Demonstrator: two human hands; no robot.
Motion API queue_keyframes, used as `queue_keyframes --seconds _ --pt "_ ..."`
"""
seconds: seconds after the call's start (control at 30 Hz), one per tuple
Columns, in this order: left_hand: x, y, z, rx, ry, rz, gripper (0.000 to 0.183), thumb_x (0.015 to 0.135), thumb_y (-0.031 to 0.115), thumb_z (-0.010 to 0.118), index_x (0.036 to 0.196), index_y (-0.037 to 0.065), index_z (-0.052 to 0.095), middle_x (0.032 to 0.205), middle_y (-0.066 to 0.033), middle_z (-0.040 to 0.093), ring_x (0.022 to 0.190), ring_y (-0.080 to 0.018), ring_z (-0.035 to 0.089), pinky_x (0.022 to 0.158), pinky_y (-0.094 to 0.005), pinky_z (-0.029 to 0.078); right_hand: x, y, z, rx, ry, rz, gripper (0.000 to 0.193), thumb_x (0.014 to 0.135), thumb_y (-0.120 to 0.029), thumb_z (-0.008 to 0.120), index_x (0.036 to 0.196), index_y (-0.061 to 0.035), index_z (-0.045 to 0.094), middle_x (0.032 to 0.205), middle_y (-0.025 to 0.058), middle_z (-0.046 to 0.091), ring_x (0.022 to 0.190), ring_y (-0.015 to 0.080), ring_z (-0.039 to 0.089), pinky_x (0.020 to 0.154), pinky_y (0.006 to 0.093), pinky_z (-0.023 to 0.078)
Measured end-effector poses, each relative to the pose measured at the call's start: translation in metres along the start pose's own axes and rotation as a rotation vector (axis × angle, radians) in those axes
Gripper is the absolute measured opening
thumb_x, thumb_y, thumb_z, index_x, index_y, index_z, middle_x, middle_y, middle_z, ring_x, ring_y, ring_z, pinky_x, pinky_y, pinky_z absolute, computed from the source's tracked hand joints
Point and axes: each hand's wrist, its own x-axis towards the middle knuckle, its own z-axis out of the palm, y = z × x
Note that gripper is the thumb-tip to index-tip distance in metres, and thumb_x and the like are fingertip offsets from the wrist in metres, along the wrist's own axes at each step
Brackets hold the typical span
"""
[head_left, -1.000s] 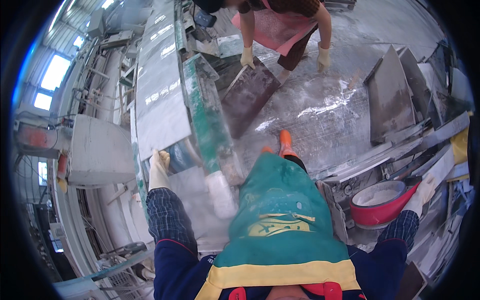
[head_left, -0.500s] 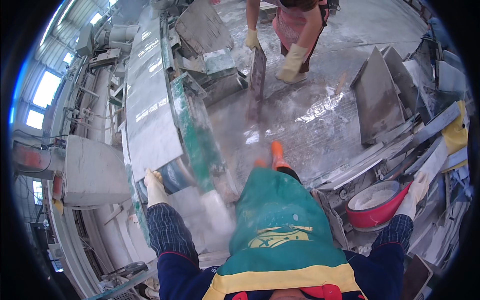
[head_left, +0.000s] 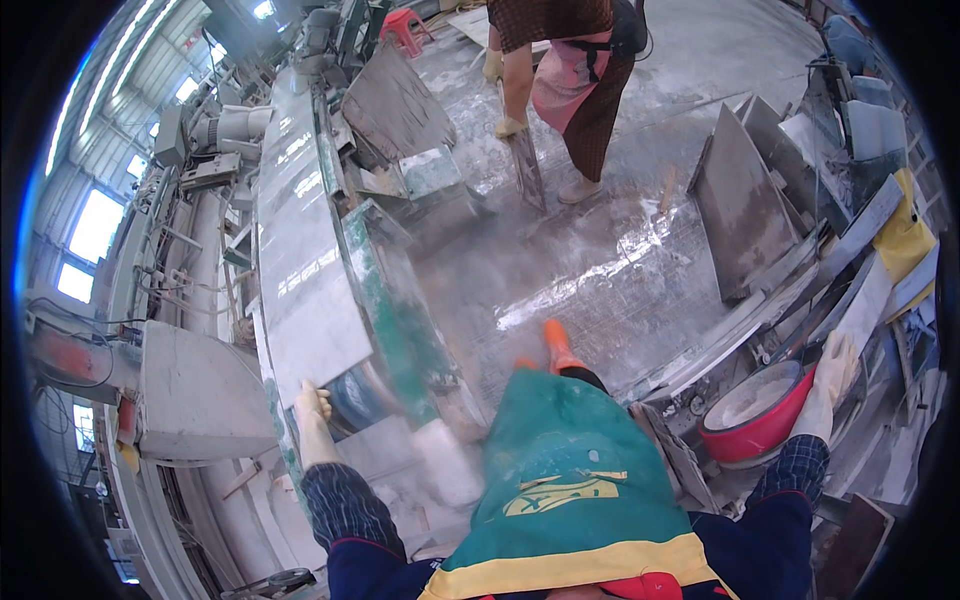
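A wet grey concrete floor (head_left: pixel 620 240) is seen in a dusty stone workshop. The gloved left hand (head_left: pixel 312 415) is laid, fingers pressed together, on the near edge of the long grey stone slab (head_left: pixel 300 270) on the machine worktop. The gloved right hand (head_left: pixel 832 375) is rested on the red round basin (head_left: pixel 755 432); its fingers are slightly spread. Dark grey slabs (head_left: pixel 740 205) are leaned at the right.

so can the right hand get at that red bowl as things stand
Probably yes: the gloved right hand is out beside the red bowl, at its rim, with nothing between them. Whether it touches is unclear.
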Motion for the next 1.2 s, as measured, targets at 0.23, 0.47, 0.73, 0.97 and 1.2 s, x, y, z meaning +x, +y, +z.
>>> queue_keyframes --seconds 0.23,0.47,0.73,0.97,1.2 --pt "-0.127 0.038 0.106 0.196 -0.298 0.703 0.035 0.1 0.033 0.052 0.111 0.006 0.07 0.085 -0.0091 0.069 0.075 -0.0223 0.065 0.069 -0.0317 0.052 0.001 -0.048 -0.035 -0.048 -0.188 0.271 0.069 0.094 -0.064 0.044 0.142 -0.016 0.05 0.149 0.0107 0.046 0.138 0.0315 0.041 0.108 0.0629 0.03" --pt "-0.15 0.047 0.195 0.434 -0.359 1.415 0.024 0.093 0.01 0.057 0.114 0.001 0.065 0.105 -0.0197 0.069 0.101 -0.0365 0.065 0.096 -0.0407 0.047 -0.01 -0.062 -0.034 -0.108 -0.164 0.37 0.063 0.096 -0.058 0.039 0.149 -0.0242 0.041 0.154 0.0053 0.04 0.141 0.0275 0.037 0.102 0.0731 0.027" --pt "-0.137 0.037 0.202 0.357 -0.164 1.431 0.025 0.09 0.009 0.057 0.111 0.0 0.066 0.1 -0.0196 0.068 0.102 -0.0387 0.062 0.106 -0.0485 0.038 -0.025 -0.08 -0.067 -0.109 -0.249 0.34 0.063 0.096 -0.053 0.041 0.151 -0.0207 0.037 0.154 0.0082 0.039 0.142 0.0299 0.036 0.104 0.0638 0.035" --pt "-0.119 0.025 0.211 0.217 0.035 1.446 0.029 0.088 0.012 0.056 0.115 0.004 0.066 0.099 -0.0219 0.062 0.098 -0.0439 0.056 0.102 -0.0523 0.038 -0.041 -0.071 -0.062 -0.123 -0.226 0.296 0.064 0.094 -0.053 0.049 0.149 -0.0222 0.04 0.153 0.0065 0.04 0.141 0.0288 0.036 0.102 0.0646 0.038" --pt "-0.114 0.021 0.21 0.261 -0.107 1.313 0.03 0.088 0.013 0.056 0.116 0.007 0.067 0.113 -0.0251 0.063 0.113 -0.0443 0.056 0.11 -0.0513 0.034 -0.056 -0.067 -0.089 0.072 -0.245 0.393 0.079 0.082 -0.049 0.068 0.147 -0.0127 0.043 0.148 0.0225 0.041 0.136 0.0428 0.041 0.11 0.0495 0.037"
